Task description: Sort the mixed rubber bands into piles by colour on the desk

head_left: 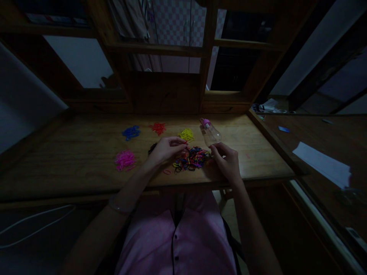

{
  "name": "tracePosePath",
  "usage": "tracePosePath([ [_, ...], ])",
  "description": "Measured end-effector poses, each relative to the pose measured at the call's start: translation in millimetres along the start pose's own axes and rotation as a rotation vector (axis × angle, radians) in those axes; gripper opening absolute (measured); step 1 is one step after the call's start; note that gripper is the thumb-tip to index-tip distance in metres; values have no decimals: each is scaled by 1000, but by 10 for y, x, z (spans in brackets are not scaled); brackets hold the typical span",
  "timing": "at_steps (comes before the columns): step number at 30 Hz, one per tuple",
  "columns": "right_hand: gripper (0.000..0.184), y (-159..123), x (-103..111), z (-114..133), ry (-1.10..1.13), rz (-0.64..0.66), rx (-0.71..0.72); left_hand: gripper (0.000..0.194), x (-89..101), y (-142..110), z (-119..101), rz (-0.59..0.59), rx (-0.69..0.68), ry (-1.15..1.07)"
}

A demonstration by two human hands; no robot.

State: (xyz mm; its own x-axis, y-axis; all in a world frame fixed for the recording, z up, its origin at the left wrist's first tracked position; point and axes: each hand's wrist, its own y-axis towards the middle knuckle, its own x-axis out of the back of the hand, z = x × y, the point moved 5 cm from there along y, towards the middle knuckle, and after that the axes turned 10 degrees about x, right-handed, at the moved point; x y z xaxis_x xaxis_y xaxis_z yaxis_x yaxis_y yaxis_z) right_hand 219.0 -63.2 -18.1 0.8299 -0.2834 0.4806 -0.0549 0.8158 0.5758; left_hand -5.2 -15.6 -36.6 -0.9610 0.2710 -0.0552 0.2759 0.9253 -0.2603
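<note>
A mixed pile of colourful rubber bands (pixel 192 158) lies on the desk between my hands. My left hand (pixel 168 149) is closed at the pile's left edge, thumb and fingertips pinching a small red rubber band (pixel 186 143). At the pile's right side my right hand (pixel 228 159) rests with fingers curled and thumb against the index finger; whatever is in it is hidden. Sorted heaps lie around: pink bands (pixel 125 160), blue bands (pixel 131 132), red bands (pixel 158 128) and yellow bands (pixel 186 134). Black bands (pixel 151 148) are partly covered by my left hand.
A clear bulb-shaped bottle (pixel 212 135) with a pink cap lies just beyond my right hand. One loose reddish band (pixel 166 172) sits near the front edge. Wooden shelving (pixel 164 91) rises behind the desk (pixel 86 152). White papers (pixel 322 162) lie on the right-hand surface.
</note>
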Motion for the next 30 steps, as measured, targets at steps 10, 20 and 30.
tracePosePath([
  [10,26,2,-7,6,4,9,-3,24,16,-2,-5,-54,-64,202],
  [20,26,7,-8,21,5,20,2,28,46,-8,-8,-93,-138,344],
  [30,27,4,-15,8,1,19,4,23,-24,-195,-174,-194,-217,472],
])
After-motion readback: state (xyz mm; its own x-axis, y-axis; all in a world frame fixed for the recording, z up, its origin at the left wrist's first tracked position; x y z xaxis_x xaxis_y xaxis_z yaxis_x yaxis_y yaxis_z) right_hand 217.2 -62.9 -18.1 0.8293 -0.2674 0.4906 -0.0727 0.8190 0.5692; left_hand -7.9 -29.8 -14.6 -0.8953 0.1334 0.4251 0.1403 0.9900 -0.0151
